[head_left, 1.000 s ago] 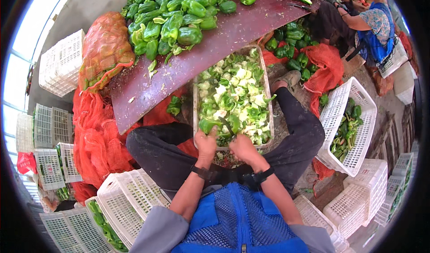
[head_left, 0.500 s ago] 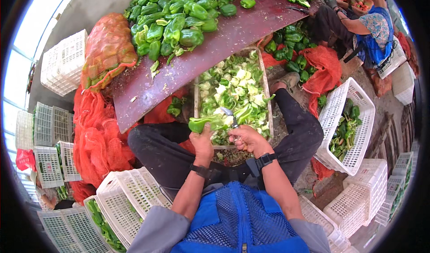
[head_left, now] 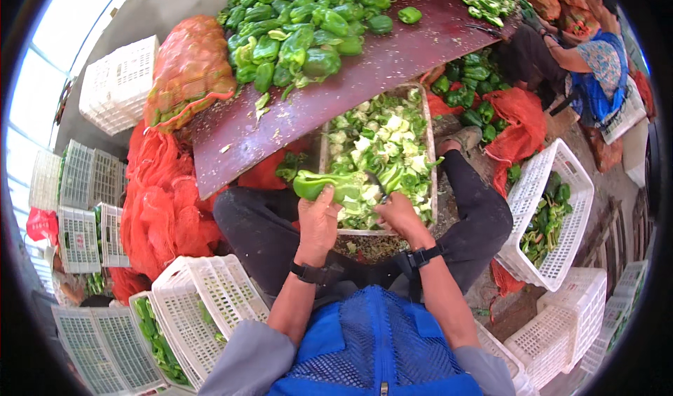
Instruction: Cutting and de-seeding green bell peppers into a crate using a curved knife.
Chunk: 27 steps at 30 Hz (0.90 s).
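Observation:
My left hand [head_left: 320,220] grips a long green pepper [head_left: 319,185] from below, its stem end turned to the right. Closed in my right hand [head_left: 402,219] is a small curved knife [head_left: 377,184], its blade at the right end of the pepper. Both hands are above the near part of a pale crate [head_left: 432,164] between my legs. Cut pepper cores and pale green scraps [head_left: 378,136] fill that crate. Part of the knife's handle is hidden by my fingers.
A slanted dark red board [head_left: 280,126] holds a heap of green peppers [head_left: 301,31]. Red net sacks [head_left: 165,213] lie at left. A white crate of peppers [head_left: 557,161] stands at right; stacked crates [head_left: 210,291] sit near left. Another person [head_left: 589,59] sits far right.
The pepper has been raised slightly and shows more of its side. The knife has shifted to its right end. The whole view has turned a little, so the surroundings sit farther right.

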Available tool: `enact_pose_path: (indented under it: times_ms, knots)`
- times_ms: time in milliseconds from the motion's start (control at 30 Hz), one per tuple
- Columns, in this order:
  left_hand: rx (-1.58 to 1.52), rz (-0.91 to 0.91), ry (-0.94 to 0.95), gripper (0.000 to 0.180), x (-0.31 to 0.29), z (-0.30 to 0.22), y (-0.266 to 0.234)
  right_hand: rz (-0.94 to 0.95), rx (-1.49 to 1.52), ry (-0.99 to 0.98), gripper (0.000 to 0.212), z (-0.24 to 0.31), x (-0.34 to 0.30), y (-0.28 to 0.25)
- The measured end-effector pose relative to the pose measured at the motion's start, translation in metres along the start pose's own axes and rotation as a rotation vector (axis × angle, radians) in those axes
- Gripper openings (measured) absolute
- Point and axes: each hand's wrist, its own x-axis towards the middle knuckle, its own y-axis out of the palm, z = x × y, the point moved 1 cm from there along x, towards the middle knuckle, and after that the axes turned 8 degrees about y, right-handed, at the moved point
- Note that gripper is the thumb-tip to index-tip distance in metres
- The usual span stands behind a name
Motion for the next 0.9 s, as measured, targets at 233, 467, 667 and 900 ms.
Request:
enact_pose_path:
  times_ms: [233, 467, 667, 900]
  knots:
    - [-0.498, -0.034, -0.268, 0.043, -0.006, -0.02, -0.032, -0.591, -0.218, -0.296, 0.027, 0.006, -0.023, 0.005]
    - [-0.542, 0.022, -0.251, 0.044, -0.007, -0.021, -0.015, -0.32, 0.231, -0.501, 0.025, 0.047, -0.052, 0.036]
    - [-0.179, 0.055, -0.351, 0.041, -0.005, -0.011, -0.019, -0.278, 0.321, -0.469, 0.012, 0.044, -0.041, 0.038]
    - [0.249, -0.185, -0.226, 0.024, -0.003, 0.0, -0.026, -0.258, 0.319, -0.493, 0.008, 0.027, -0.021, 0.039]
